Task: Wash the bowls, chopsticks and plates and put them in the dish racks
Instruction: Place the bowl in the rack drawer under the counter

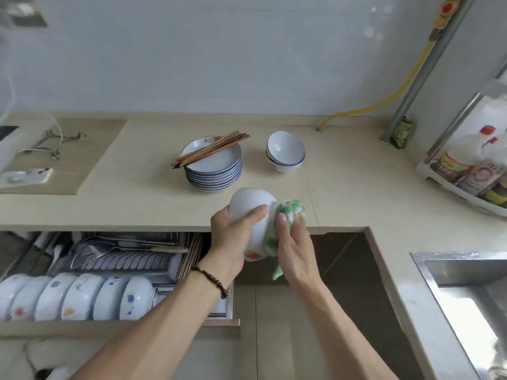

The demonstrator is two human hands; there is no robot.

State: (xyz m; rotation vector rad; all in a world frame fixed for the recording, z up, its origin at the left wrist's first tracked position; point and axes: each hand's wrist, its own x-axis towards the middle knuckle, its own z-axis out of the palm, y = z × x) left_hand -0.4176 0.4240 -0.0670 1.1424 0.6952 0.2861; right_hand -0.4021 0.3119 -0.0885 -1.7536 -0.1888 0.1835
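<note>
Two hands busy: left grip (pixel 233 231) clasps bowl (pixel 253 215); right grip (pixel 295 242) presses cloth (pixel 288 212), seemingly pinched.

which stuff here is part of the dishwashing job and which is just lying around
Part of the job: bowl in the left hand; green cloth under the right hand; plate stack; chopsticks; nested bowls; drawer rack.

Lying about: bottles, yellow hose, wire clips.

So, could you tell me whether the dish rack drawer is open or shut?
Open: the drawer juts from under the counter, its racked bowls exposed.
</note>
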